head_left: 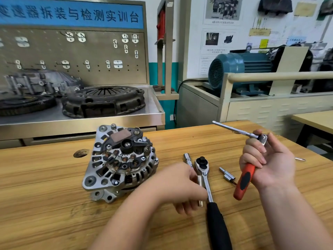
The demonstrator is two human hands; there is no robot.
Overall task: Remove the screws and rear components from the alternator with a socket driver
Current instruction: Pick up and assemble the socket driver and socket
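1. Wooden workbench [54,204] carries one alternator [120,163], rear face tilted up toward the camera; it sits left of both hands and neither hand touches it
2. Up goes the right hand [268,161], clear of the bench with the palm turned up and the fingers curled round one socket driver [245,179] with a red-and-black handle; a steel shaft juts up and left from a silver block by the fingertips
3. Down low, the left hand [182,186] has its fingers wrapped round one brass-tinted cylindrical sleeve [200,184], right beside the ratchet's shank
4. One ratchet wrench [207,181] with a black grip lies on the bench between the hands, head pointing away from the person
5. Loose pieces: one extension bar [187,158] just left of the ratchet head, two small silver sockets [228,175] lying together between ratchet and driver handle, and one pointed bit [300,158] beyond the right hand
6. Behind, on a steel bench under a pegboard [100,56]: one clutch pressure plate [104,101], one flywheel [25,104] and one gearbox casing [39,82]; one teal electric motor [239,69] stands to the right
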